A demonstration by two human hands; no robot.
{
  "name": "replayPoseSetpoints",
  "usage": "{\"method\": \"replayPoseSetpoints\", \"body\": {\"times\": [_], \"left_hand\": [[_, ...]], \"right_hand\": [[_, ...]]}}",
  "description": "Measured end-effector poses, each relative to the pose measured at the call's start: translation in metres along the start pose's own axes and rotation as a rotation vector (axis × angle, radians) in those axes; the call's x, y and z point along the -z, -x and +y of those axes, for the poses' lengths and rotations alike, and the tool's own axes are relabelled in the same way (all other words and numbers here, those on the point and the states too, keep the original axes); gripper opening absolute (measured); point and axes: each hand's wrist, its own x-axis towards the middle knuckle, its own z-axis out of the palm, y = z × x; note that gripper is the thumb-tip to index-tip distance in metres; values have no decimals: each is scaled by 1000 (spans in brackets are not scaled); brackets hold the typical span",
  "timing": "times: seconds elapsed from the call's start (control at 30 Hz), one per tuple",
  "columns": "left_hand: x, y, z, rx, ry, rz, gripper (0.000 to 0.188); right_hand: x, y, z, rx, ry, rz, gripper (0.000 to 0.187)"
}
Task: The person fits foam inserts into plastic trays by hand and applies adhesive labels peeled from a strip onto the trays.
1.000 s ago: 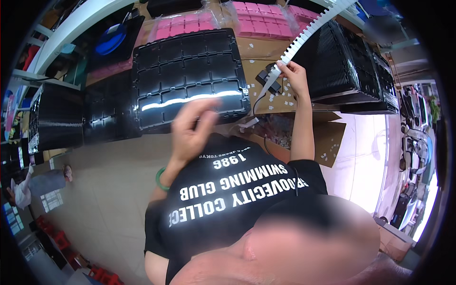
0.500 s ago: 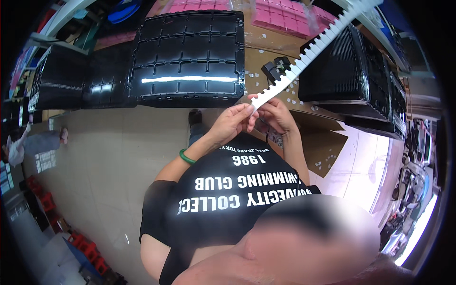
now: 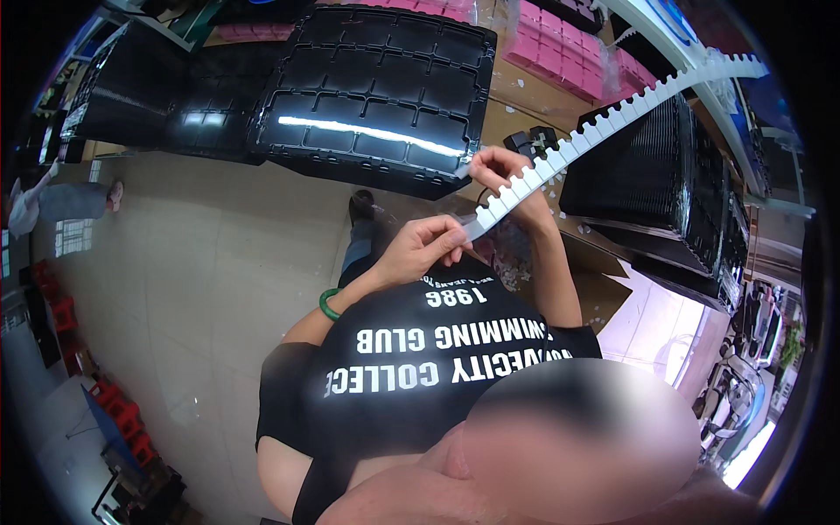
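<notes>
The long white strip (image 3: 584, 142), with teeth along its upper edge, is in front of my body and rises slantwise toward my upper right, where its far end bends near a pale frame bar (image 3: 643, 19). My left hand (image 3: 427, 247) holds the lower end of this strip, pinched between the thumb and the fingers. My right hand (image 3: 512, 188) is just above, and the strip passes in front of its palm. The fingers of this hand are bent, thumb and forefinger near each other, and a small pale piece (image 3: 464, 171) shows at their tips; whether I grip it, I cannot tell. Beyond my left hand lies a stack of black trays (image 3: 376, 87), with shallow compartments. Beside the right hand, a small black device (image 3: 531, 140) rests on the brown table surface (image 3: 507, 83). Farther to the right stands another black stack (image 3: 626, 166), partly behind the strip, and behind it lie pink blocks (image 3: 553, 48). Below the table edge there is an open cardboard box (image 3: 599, 293). On my left wrist I wear a green bangle (image 3: 329, 304). At far left, red stools (image 3: 59, 306) stand on the pale floor (image 3: 201, 271).
</notes>
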Motion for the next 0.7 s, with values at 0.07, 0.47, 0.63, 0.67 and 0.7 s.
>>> {"method": "replayPoseSetpoints", "body": {"times": [0.07, 0.47, 0.63, 0.67, 0.7], "left_hand": [[0, -1, 3, 38, -36, -48, 23], [43, 5, 22, 64, -45, -102, 21], [49, 2, 28, 96, -38, -130, 21], [50, 1, 27, 98, -25, -132, 21], [50, 0, 27, 101, -11, -133, 22]], "right_hand": [[-13, -25, 2, 102, 223, 41, 14], [-46, -53, -29, -48, 820, 98, 16], [-39, -58, -32, -137, 775, 51, 17], [-36, -59, -31, -142, 775, 49, 17], [-31, -61, -31, -136, 761, 16, 17]]}}
